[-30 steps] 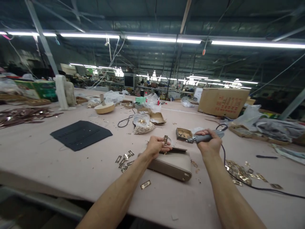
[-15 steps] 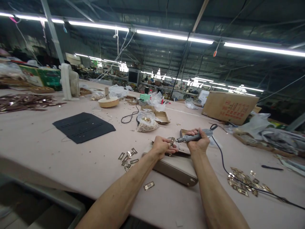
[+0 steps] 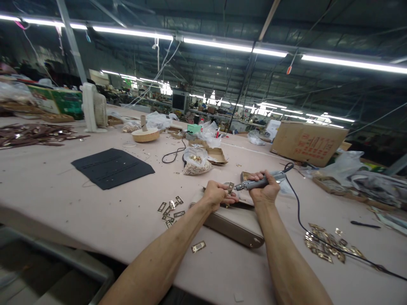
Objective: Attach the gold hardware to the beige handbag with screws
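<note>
Left hand [image 3: 217, 195] pinches a brass plate [image 3: 229, 187] atop the beige bag [image 3: 235, 222]; right hand [image 3: 264, 191] fist-grips the corded driver [image 3: 261, 182], tip at the plate. Fastening seemingly underway; loose plates [image 3: 170, 209] left of bag remain.

Both forearms are bare to the elbow, with no sleeves, gloves or jewellery showing.
</note>
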### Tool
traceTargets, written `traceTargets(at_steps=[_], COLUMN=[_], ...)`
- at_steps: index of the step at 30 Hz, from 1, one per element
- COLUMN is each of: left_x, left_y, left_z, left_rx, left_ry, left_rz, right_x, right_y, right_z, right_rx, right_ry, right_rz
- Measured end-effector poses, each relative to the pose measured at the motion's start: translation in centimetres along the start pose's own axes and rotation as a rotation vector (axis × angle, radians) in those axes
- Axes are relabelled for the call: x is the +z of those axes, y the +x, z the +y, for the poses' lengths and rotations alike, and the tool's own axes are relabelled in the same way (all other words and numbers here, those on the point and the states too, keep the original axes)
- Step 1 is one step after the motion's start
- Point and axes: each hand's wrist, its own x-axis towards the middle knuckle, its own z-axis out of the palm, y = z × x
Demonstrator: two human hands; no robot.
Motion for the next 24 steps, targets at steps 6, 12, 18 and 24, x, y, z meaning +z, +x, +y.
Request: traceTargets(at_steps=[6,12,18,24], left_x=[0.1,-0.09,-0.23,-0.16], left_y=[-0.18,-0.18,-0.05,-0.13], left_z=[0.17,0.13,-0.04,0.02], left_rx=[-0.01,-0.001,0.007,0.012], left_ry=[-0.019,-0.039,-0.066,-0.068], left_rz=[0.0,-0.022,-0.035,-0.039], right_x=[-0.29,-0.13,-0.02,-0.21], right_y=[0.1,-0.05,-0.13,-0.02], right_z=[-0.08,-0.07,-0.08,-0.14], right_rx=[-0.005,-0.011,-0.015,-0.02], right_ry=[-0.022,-0.022,-0.023,-0.036], right_rz=[0.012,0.029,0.036,0.022])
